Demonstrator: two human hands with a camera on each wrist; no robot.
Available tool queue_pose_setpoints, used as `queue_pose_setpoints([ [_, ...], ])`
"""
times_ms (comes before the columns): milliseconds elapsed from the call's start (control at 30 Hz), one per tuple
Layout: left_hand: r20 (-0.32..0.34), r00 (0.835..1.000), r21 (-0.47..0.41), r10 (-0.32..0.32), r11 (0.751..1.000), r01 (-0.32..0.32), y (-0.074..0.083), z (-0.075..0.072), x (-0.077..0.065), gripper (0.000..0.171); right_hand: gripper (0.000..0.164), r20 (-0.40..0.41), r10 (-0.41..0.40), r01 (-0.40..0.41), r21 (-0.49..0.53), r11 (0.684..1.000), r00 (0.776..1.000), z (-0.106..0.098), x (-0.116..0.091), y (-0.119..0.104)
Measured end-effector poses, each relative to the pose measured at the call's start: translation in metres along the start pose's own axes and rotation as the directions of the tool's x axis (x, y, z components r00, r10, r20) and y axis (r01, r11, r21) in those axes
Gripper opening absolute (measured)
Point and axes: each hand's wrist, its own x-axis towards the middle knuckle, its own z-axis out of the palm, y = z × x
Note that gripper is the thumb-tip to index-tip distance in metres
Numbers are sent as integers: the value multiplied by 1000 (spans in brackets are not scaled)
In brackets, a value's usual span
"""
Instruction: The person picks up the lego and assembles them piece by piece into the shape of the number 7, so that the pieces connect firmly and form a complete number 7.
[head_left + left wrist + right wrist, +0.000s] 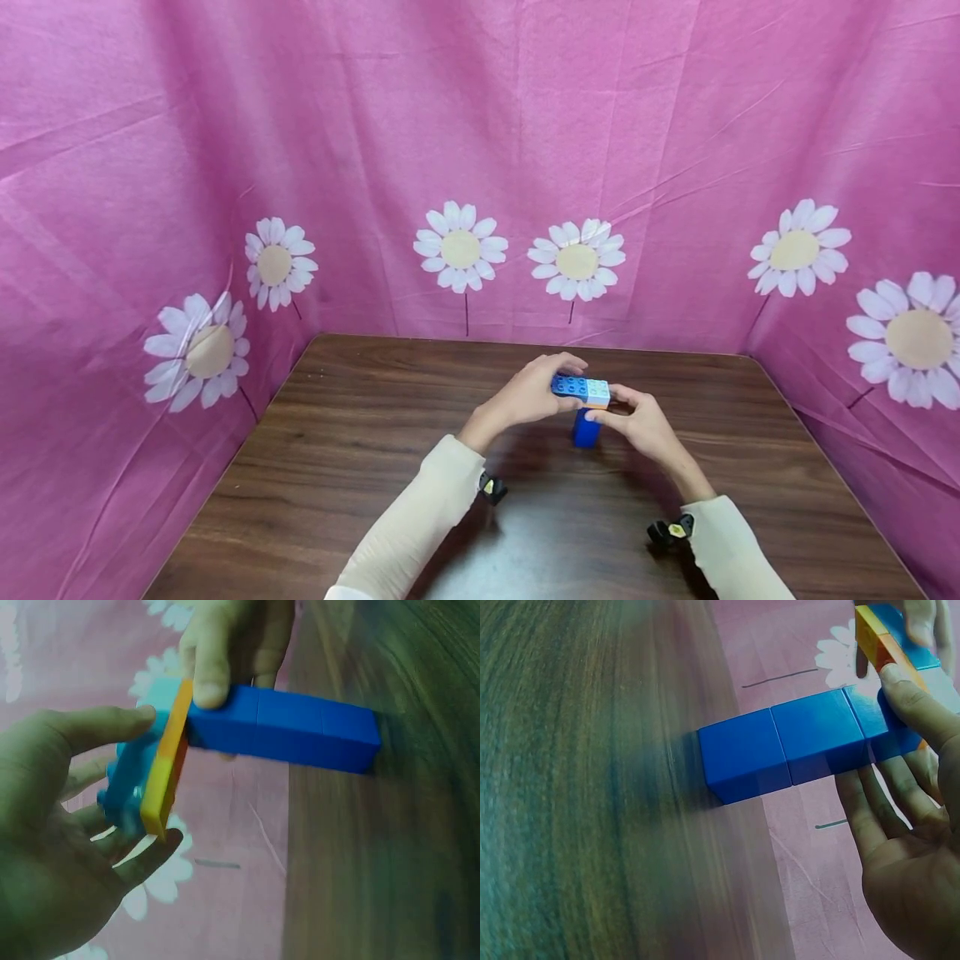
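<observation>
A tower of stacked blue blocks (586, 431) stands upright on the table. Across its top lies a layer made of an orange block (176, 720) and a yellow block (155, 810), which juts out to the left. Above that layer sit a studded blue brick (567, 386) and a pale white brick (599, 390) side by side. My left hand (531, 392) pinches the overhanging studded blue brick between thumb and fingers. With the thumb in front and fingers behind, my right hand (643, 423) grips the tower's upper end, just under the orange block.
The brown wooden table (360, 450) extends around the tower on all sides. A pink curtain (375, 167) with daisies hangs along its back and both sides. Black wrist devices are strapped beneath each sleeve (420, 517).
</observation>
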Motion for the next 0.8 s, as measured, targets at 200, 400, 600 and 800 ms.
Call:
queue_pose_setpoints([
  [200, -106, 990, -314, -95, 948, 58, -25, 4, -22, 48, 47, -15, 19, -20, -36, 999, 1000, 0, -1, 1],
  [400, -169, 972, -571, -165, 820, 40, -38, 16, -31, 44, 46, -21, 12, -13, -48, 999, 1000, 0, 0, 3],
  [600, -219, 954, -661, -203, 750, 8, -43, 26, -32, 41, 47, -35, 34, -36, -65, 997, 999, 3, -1, 8],
  [800, -238, 949, -685, -207, 729, -13, -46, 30, -33, 40, 49, -33, 33, -35, -76, 997, 999, 5, -3, 12],
])
